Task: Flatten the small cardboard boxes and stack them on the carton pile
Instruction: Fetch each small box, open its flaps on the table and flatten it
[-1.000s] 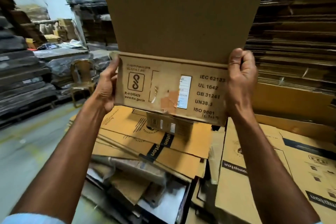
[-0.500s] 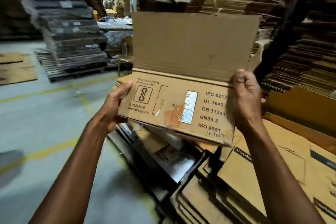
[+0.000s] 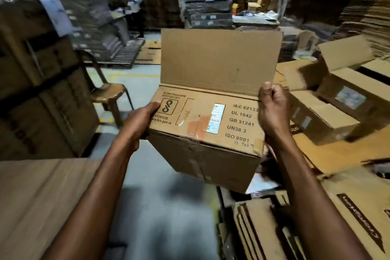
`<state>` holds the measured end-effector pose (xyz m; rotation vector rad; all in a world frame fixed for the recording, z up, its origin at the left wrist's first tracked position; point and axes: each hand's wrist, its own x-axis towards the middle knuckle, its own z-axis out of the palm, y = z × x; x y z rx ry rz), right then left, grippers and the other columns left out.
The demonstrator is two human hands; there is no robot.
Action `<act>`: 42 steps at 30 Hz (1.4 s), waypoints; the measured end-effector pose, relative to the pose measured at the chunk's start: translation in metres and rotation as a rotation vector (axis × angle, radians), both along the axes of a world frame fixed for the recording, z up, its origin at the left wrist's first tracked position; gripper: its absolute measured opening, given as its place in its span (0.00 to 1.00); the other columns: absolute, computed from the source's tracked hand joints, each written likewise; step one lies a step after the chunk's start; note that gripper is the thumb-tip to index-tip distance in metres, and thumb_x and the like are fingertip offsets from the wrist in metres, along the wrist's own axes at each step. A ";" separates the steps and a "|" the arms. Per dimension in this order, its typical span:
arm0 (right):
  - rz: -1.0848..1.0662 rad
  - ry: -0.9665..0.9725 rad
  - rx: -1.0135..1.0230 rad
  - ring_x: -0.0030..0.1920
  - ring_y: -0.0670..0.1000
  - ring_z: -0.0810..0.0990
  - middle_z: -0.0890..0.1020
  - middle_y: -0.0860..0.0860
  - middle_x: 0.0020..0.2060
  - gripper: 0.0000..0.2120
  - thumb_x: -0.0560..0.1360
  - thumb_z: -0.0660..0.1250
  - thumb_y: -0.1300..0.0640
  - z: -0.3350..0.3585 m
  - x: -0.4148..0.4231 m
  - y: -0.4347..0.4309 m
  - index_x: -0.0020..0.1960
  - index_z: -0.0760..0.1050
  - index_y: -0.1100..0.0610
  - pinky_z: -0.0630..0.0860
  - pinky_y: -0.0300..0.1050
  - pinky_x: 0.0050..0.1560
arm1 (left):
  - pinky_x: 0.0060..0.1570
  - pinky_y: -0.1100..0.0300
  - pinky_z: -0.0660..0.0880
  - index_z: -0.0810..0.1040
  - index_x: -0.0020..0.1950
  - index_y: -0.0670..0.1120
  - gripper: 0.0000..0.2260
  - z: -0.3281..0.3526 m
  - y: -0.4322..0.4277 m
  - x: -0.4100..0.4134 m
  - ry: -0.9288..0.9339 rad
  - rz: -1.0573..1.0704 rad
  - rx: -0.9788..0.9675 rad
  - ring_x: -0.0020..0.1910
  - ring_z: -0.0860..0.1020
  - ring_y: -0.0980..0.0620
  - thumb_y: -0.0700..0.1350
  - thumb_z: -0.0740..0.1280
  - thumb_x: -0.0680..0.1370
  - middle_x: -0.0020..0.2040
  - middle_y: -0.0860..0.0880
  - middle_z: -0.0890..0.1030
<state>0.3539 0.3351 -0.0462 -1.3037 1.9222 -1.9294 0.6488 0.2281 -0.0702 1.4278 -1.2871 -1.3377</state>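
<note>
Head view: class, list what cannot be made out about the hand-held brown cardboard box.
Inside of the brown cardboard box: head view, hidden by its raised flap and front wall.
Print on the white label: head view, too small, blurred.
Fingers of the left hand: head view, behind the box.

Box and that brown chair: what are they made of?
The box looks like brown cardboard, dull and papery: it has fold creases, printed letters and tape. The chair seems moulded plastic, smooth with a slight shine, though it is too blurred to be sure.

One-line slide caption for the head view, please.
Left hand and right hand hold an unflattened box, flap up, beside flattened cartons.
</note>
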 end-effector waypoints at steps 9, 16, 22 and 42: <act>0.418 0.075 -0.055 0.33 0.39 0.66 0.70 0.43 0.33 0.16 0.85 0.57 0.44 0.009 0.109 0.020 0.43 0.68 0.51 0.65 0.45 0.37 | 0.39 0.56 0.76 0.84 0.53 0.48 0.17 0.002 0.162 0.111 -0.078 0.444 -0.043 0.43 0.82 0.49 0.60 0.66 0.79 0.46 0.49 0.87; 0.693 0.094 -0.094 0.30 0.37 0.66 0.69 0.43 0.31 0.17 0.85 0.58 0.45 0.021 0.247 0.030 0.39 0.65 0.49 0.64 0.39 0.35 | 0.41 0.56 0.76 0.85 0.50 0.50 0.13 -0.001 0.268 0.217 -0.037 0.800 -0.094 0.45 0.83 0.51 0.59 0.70 0.77 0.43 0.54 0.87; 0.874 0.090 -0.155 0.32 0.43 0.65 0.69 0.45 0.31 0.17 0.86 0.54 0.46 0.044 0.354 0.037 0.42 0.68 0.52 0.62 0.49 0.38 | 0.41 0.55 0.74 0.84 0.56 0.42 0.20 -0.010 0.323 0.290 0.016 1.056 -0.153 0.40 0.80 0.52 0.58 0.71 0.77 0.44 0.51 0.85; 1.233 -0.250 -0.017 0.30 0.39 0.64 0.67 0.44 0.31 0.18 0.84 0.61 0.44 -0.017 0.608 -0.047 0.38 0.64 0.49 0.64 0.44 0.33 | 0.46 0.58 0.82 0.82 0.57 0.49 0.18 0.017 0.308 0.468 -0.423 1.614 -0.398 0.45 0.81 0.59 0.59 0.74 0.74 0.48 0.54 0.83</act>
